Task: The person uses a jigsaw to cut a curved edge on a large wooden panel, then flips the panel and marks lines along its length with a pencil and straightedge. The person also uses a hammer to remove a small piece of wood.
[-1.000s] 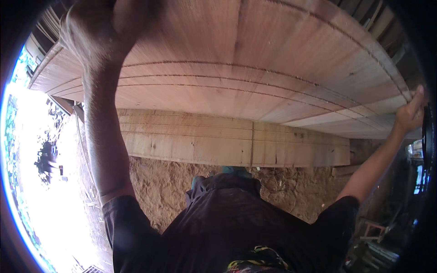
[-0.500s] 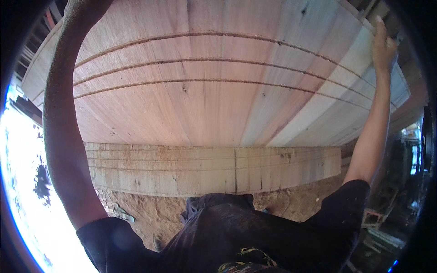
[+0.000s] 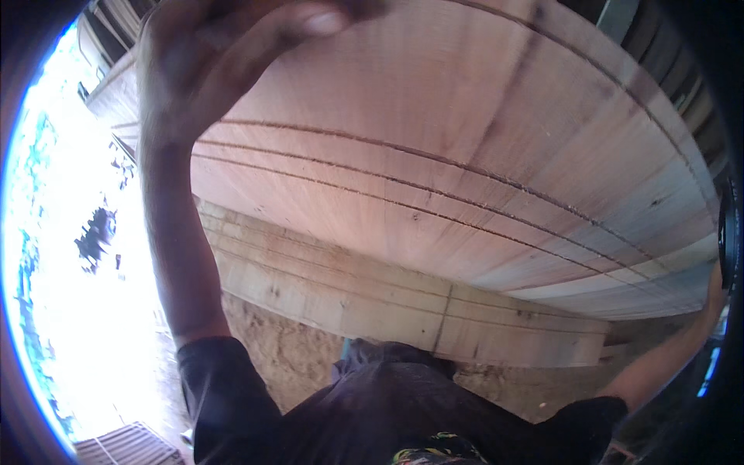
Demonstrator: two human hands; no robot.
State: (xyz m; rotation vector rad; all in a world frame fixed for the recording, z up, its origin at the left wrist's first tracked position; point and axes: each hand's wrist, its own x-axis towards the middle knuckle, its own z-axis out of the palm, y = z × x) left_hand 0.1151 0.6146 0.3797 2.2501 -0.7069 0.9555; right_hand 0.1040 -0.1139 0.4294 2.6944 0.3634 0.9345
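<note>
A broad panel of pinkish wooden boards (image 3: 403, 194) fills the upper part of the view, with several curved grooves cut across its face. Over its upper left is my left hand (image 3: 225, 58), slightly smeared, with a digit stretched out toward the right. The hand is open as far as it shows; the top edge cuts off some fingers, and contact with the wood is unclear. My right forearm reaches to the dark right rim, where the hand is out of sight. Lower down, a paler grooved strip of boards (image 3: 395, 306) runs below the big panel.
Brown, sandy ground (image 3: 271, 341) lies under the lower strip. Bright glare covers the left side, above a slatted grey piece (image 3: 132, 446) at the bottom left. Stacked planks (image 3: 666, 58) stand behind the panel at the upper right.
The view has tilted, so the panel now slopes down to the right. My left hand has come into view over the panel; my right hand has left the panel's right edge and the picture.
</note>
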